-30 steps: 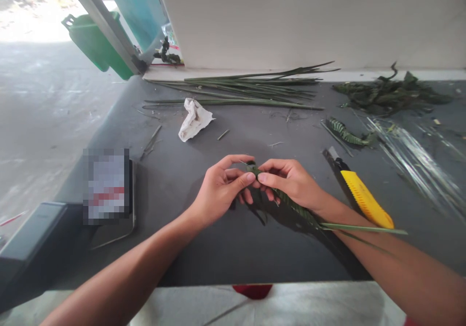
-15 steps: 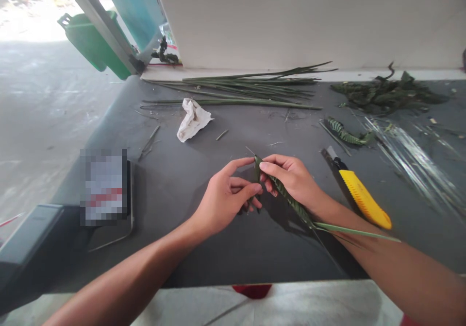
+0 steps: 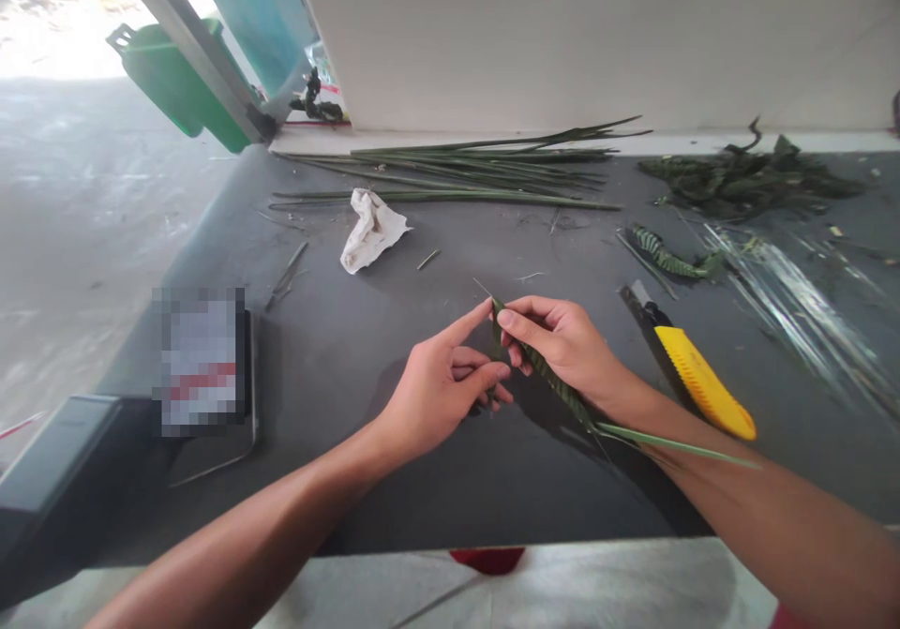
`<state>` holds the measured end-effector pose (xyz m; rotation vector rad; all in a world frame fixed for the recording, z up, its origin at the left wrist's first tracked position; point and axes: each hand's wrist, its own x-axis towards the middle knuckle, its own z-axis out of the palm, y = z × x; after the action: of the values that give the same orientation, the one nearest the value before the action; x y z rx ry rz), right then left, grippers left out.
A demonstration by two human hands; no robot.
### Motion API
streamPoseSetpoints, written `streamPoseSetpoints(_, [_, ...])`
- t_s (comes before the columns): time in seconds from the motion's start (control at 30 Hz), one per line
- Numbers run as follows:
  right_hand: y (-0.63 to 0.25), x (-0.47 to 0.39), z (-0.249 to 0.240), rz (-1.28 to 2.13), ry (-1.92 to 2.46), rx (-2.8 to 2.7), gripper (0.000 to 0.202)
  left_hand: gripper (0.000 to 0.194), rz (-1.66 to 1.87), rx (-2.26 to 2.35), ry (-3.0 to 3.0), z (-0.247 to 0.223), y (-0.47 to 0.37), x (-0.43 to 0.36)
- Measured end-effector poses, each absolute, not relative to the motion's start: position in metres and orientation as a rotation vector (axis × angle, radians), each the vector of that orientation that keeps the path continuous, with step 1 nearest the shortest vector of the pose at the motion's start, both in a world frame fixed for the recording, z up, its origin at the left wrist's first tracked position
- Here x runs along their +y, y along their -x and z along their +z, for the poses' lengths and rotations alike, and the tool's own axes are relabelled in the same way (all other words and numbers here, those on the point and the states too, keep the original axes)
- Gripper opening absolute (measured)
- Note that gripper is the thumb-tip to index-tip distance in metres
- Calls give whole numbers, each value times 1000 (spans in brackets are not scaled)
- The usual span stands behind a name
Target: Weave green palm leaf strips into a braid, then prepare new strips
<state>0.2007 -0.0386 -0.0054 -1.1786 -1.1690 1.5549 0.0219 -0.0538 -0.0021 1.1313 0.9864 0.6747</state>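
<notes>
My right hand (image 3: 555,338) pinches a braided green leaf piece (image 3: 559,385) near its upper end, thumb on top. The braid slants down under my right wrist, and a pale green stem tail sticks out over the forearm. My left hand (image 3: 442,390) touches the braid's tip with its stretched index finger. Its thumb and other fingers close around a dark leaf end, mostly hidden by the fingers. To the right of my right hand lies a yellow-handled utility knife (image 3: 703,381). Beyond it rests another curled braided leaf piece (image 3: 667,256).
Long green leaf strips (image 3: 464,174) lie along the back of the grey table (image 3: 394,507). A crumpled white tissue (image 3: 372,231) sits ahead of my left hand. Dark leaf pile (image 3: 752,179) and clear thin strips (image 3: 802,301) are at right. A phone (image 3: 203,366) stands at left.
My left thumb and fingers have shifted slightly right. Below them, less of the leaf end shows. The braid's tail has drawn slightly left; my right hand barely moves.
</notes>
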Motion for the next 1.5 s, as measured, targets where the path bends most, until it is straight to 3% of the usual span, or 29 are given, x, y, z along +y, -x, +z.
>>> streamPoseSetpoints(0.13, [-201, -39, -5, 1541, 1176, -1174, 32, 81, 688, 992, -1170, -4, -21, -54])
streamPoseSetpoints(0.4, [-201, -39, -4, 1518, 1174, -1245, 33, 48, 849, 1021, -1197, -7, -21, -51])
streamPoseSetpoints(0.7, [-200, -40, -2, 1577, 1182, -1265, 35, 53, 858, 1013, -1152, -5, -23, -49])
streamPoseSetpoints(0.93, [-197, -41, -2, 1623, 1174, -1218, 37, 45, 822, 1051, -1210, -6, -22, -50])
streamPoseSetpoints(1.5, [-199, -41, -1, 1678, 1134, -1159, 32, 60, 790, 957, -1206, -4, -24, -52])
